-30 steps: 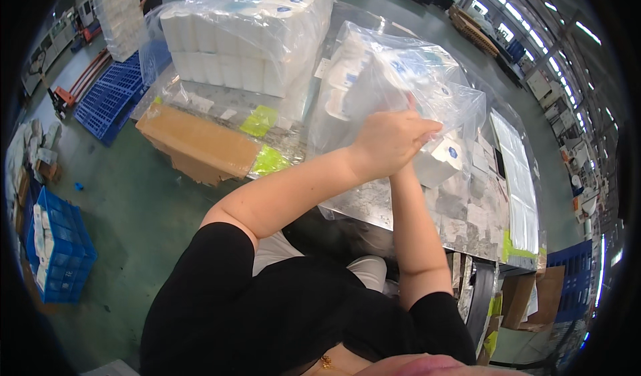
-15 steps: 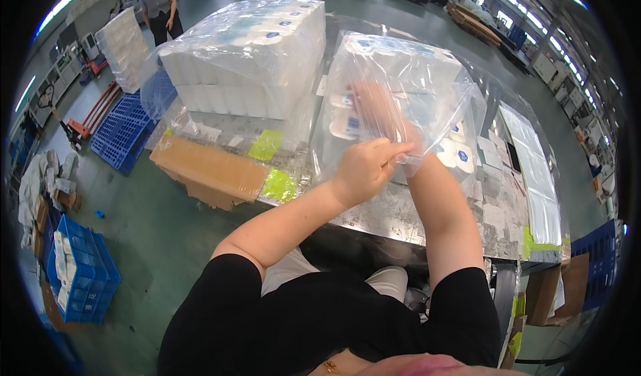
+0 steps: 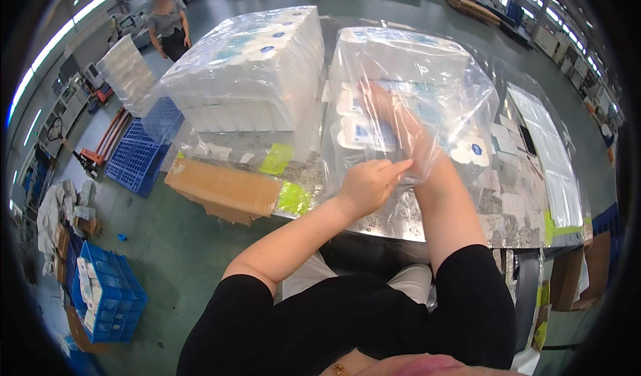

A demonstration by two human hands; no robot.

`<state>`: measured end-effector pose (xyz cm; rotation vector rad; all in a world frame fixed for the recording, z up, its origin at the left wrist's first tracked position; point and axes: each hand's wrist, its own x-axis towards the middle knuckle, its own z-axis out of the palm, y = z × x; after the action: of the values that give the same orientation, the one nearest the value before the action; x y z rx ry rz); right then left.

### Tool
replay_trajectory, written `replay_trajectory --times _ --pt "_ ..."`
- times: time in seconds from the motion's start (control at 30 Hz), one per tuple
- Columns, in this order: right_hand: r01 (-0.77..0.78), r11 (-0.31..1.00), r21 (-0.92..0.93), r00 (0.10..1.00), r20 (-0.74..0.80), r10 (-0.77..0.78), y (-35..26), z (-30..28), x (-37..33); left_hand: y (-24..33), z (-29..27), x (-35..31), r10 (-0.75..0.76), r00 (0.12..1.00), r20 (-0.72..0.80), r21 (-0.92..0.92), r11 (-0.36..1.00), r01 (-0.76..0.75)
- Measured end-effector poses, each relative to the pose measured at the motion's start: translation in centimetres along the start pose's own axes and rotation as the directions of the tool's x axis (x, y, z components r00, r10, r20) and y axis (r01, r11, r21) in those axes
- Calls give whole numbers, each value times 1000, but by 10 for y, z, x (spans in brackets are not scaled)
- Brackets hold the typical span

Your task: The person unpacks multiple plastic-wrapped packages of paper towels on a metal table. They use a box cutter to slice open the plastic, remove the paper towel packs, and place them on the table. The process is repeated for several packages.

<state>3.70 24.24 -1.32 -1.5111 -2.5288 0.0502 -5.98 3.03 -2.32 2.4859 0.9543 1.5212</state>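
A clear plastic bag lies loosely around several white packs with blue marks on the table before me. My right hand reaches inside it and shows through the film, its fingers stretched out over the packs and nothing visibly gripped. At the bag's near mouth, my left hand pinches the edge of the film beside my right wrist, index finger pointing to the right. To the left stands a larger block of white packs, also under clear film.
Brown cardboard covers the table's near left edge, beside green tape. Flat white sheets lie at the right. On the floor to the left are a blue crate, a blue pallet and a pallet jack. A person stands farther back.
My view has shifted a little, so the scene sits lower and to the right. My right hand is slightly deeper in the bag; the left keeps its pinch on the film.
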Motion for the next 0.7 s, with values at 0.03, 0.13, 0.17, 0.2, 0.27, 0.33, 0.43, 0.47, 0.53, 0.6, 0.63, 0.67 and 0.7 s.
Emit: replay_trajectory --times 0.03,0.13,0.17,0.2,0.27,0.33,0.43,0.47,0.53,0.6,0.63,0.67,0.7 --pt "35 999 -18 999 18 -35 2 -3 -9 -12 12 -6 12 1000 22 45 999 -13" --pt "98 990 -97 991 -86 -107 22 8 -47 -63 41 -32 -14 993 116 265 964 -17" --pt "87 988 -130 984 -140 -105 33 9 -65 -67 45 -38 12 994 108 293 955 -44" --pt "403 739 -540 868 -28 -495 60 -1 -84 -71 45 -43 38 995 97 324 944 -68" --pt "96 896 -434 938 -263 -228 150 46 -119 -76 61 -45 115 989 92 299 944 -137" --pt "-331 927 -175 943 -99 318 92 -36 -164 -83 51 -52 46 996 81 366 928 -72" --pt "-535 844 45 814 -241 528 152 -39 -220 -83 58 -55 17 992 123 370 927 -62" --pt "-544 807 231 780 -217 588 173 -32 -231 -83 60 -54 22 993 116 383 921 -65" --pt "-409 740 534 713 -320 624 212 6 -256 -84 63 -54 16 993 114 399 915 -61" --pt "-572 689 445 647 -271 712 204 36 -267 -86 62 -54 18 994 104 418 906 -60" --pt "-642 657 395 613 -250 750 189 50 -269 -86 62 -55 15 995 96 431 900 -55" --pt "-710 616 341 572 -229 787 170 62 -272 -87 62 -55 12 996 83 433 900 -47" --pt "-771 569 286 530 -208 822 151 72 -275 -87 61 -56 6 997 72 436 899 -38"
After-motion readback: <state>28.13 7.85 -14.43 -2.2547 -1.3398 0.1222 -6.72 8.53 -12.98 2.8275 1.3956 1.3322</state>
